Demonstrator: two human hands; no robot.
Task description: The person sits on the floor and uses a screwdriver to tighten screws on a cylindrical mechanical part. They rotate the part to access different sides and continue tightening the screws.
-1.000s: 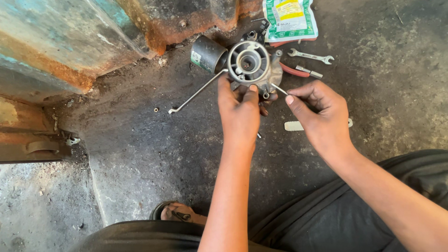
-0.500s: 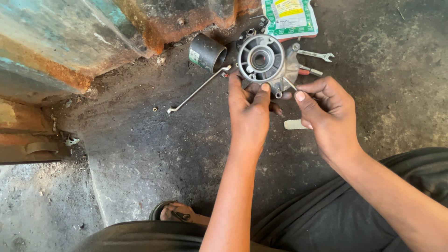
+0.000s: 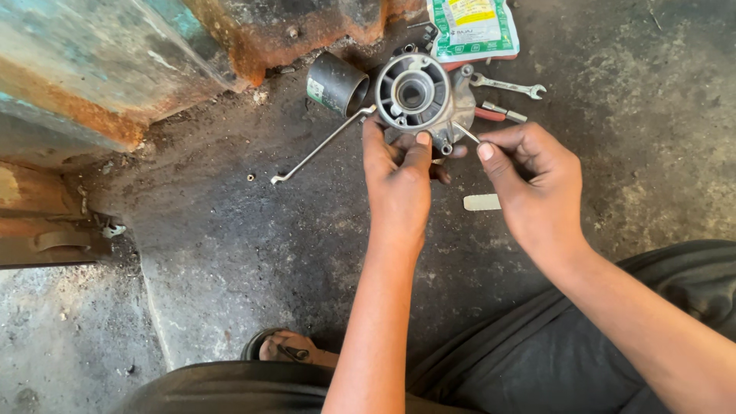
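Lifted slightly since the earlier frame, the round metal housing (image 3: 418, 96) sits gripped in my left hand (image 3: 399, 180), above the concrete floor (image 3: 230, 230). My right hand (image 3: 537, 184) pinches a thin pin (image 3: 464, 133) against its rim; a wrench (image 3: 510, 84) lies beyond.

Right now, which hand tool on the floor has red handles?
The pliers beside the round housing; the open-ended spanner and long bent spanner are bare metal.
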